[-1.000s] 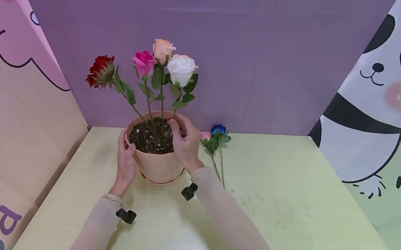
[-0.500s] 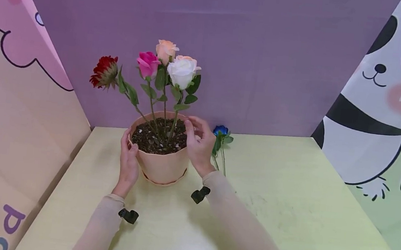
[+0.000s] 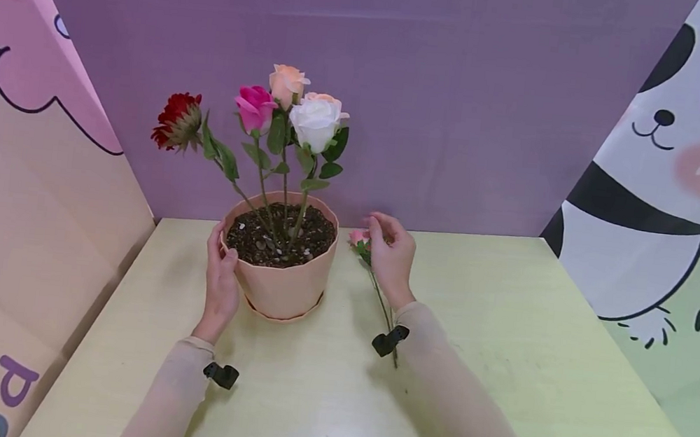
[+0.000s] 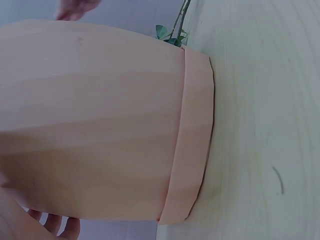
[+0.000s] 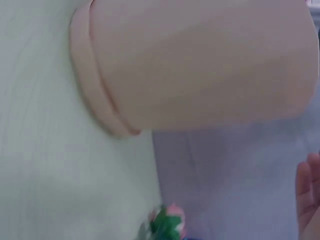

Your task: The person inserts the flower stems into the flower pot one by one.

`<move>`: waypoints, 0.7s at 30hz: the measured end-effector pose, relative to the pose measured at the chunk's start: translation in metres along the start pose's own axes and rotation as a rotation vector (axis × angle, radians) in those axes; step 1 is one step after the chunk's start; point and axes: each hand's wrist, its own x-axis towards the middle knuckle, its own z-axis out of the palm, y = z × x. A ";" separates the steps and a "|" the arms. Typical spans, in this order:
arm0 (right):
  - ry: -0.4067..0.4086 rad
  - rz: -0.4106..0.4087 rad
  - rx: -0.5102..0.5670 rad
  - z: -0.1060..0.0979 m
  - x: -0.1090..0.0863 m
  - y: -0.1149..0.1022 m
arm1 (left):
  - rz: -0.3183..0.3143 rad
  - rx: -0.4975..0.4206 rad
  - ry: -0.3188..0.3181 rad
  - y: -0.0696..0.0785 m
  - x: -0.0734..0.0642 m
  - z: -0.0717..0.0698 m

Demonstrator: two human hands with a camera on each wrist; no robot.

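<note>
My left hand (image 3: 221, 287) grips the left side of a peach flowerpot (image 3: 282, 293), thumb near the rim, fingers round the far side. Dark soil (image 3: 259, 245) fills the pot. From it rise a red flower (image 3: 177, 121) leaning left, a magenta rose (image 3: 256, 107), a peach rose (image 3: 287, 86) and a white rose (image 3: 316, 124). To the right of the pot, my right hand (image 3: 393, 258) hovers over the loose flowers with loosely bent fingers and nothing in its grasp. A pink flower (image 3: 357, 237) shows beside it; the blue one is mostly hidden.
Under the pot sits a matching saucer (image 4: 192, 135). The pale wooden table (image 3: 318, 412) ends at a purple backdrop (image 3: 461, 117). A wall with a panda picture (image 3: 643, 261) stands right; a pink cartoon panel (image 3: 41, 69) stands left.
My right hand has let go of the white rose's stem, passed the pot rim and moved right over the loose flowers. The left hand keeps its place on the pot.
</note>
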 end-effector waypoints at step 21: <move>-0.241 0.648 -0.222 -0.068 0.001 0.083 | 0.026 0.009 0.001 0.001 0.001 0.000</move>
